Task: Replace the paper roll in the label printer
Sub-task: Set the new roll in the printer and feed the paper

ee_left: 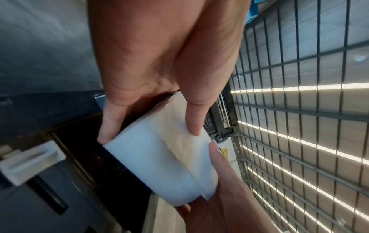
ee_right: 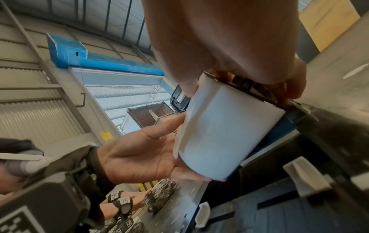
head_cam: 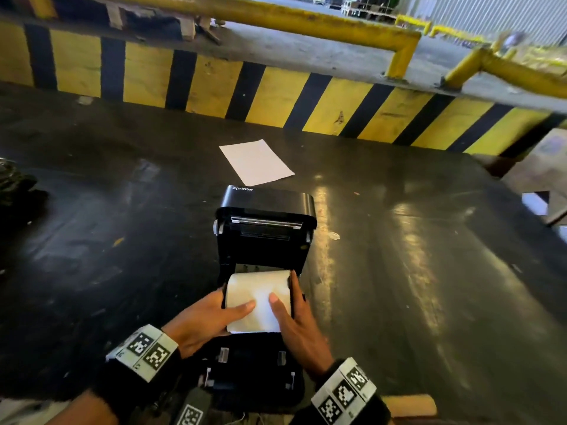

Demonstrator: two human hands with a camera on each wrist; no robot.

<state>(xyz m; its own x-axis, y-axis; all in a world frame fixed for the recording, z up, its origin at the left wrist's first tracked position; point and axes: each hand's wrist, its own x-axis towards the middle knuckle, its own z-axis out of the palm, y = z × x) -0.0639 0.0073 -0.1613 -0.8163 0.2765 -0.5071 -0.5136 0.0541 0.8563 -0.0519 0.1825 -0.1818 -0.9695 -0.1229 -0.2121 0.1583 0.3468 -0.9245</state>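
Printer (head_cam: 265, 210) lid open at frame centre; left hand (head_cam: 202, 320) and right hand (head_cam: 299, 320) grips clamp paper roll (head_cam: 259, 299) in bay; seating, lid closure remain

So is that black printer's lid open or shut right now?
Open. The lid of the printer is swung up and back, baring the inside, where both hands hold the white paper roll.
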